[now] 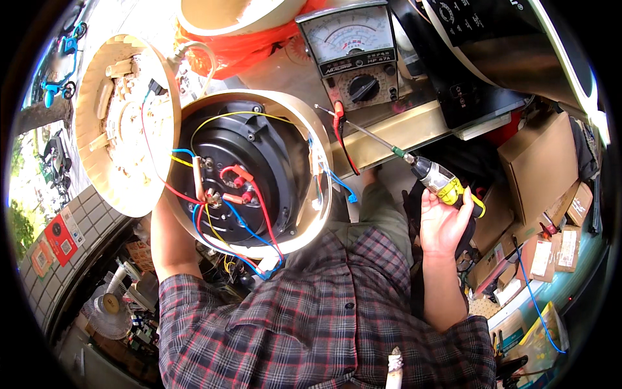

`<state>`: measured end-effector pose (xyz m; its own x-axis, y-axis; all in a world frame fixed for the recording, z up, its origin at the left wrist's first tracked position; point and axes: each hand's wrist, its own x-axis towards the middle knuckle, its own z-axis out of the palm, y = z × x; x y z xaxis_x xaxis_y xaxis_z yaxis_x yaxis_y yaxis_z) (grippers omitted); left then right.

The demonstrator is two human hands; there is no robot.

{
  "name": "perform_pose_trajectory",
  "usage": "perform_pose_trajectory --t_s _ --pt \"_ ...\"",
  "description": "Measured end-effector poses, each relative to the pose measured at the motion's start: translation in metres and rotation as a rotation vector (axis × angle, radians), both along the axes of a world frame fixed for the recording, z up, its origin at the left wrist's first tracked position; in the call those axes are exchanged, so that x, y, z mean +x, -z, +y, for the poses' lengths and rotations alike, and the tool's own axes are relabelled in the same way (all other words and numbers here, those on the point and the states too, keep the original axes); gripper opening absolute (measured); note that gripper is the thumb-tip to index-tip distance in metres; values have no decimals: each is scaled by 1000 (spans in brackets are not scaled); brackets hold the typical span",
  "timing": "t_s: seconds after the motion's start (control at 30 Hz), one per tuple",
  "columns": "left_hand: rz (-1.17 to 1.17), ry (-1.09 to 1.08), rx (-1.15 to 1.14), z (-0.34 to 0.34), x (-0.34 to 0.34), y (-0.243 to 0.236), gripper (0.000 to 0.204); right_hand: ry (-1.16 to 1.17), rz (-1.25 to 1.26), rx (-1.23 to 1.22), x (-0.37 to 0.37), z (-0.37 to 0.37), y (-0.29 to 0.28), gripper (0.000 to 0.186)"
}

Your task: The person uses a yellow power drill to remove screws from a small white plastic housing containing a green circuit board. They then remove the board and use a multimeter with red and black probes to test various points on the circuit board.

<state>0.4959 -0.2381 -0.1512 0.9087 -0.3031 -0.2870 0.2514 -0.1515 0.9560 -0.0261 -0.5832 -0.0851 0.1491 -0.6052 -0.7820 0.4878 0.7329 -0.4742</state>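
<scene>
My right hand (446,225) is closed around a small yellow-and-black electric screwdriver (447,184). Its long thin bit points up and left, with the tip over the bench edge near a red test probe (338,118). On the left stands a round cream appliance housing (315,223), opened up, with a black dome-shaped base (262,165) inside. Red, blue and yellow wires and red clips cross that base. The detached round cream cover (127,170) leans at the housing's left, joined by a wire. My left forearm (173,243) reaches behind the housing, which hides that hand and its fingers.
An analog multimeter (355,58) stands on the bench behind a wooden edge (395,133). Beside it lies a black flat panel (476,97). Cardboard boxes (541,172) fill the right side. A fan (110,310) sits low left. A burning cigarette (394,371) shows at the bottom.
</scene>
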Motion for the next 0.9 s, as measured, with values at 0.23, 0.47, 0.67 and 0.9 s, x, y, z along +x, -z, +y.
perform_pose_trajectory --t_s 0.23,0.47,0.67,0.9 --pt "-1 12 -11 -10 -10 4 51 28 -14 -4 5 4 2 44" --pt "67 -63 -160 4 -113 5 53 -3 -148 129 20 17 10 40" --pt "295 -413 -108 47 -247 4 33 -107 -182 226 63 19 7 67" --pt "243 119 56 0 -383 -87 46 -409 -253 218 90 9 18 72"
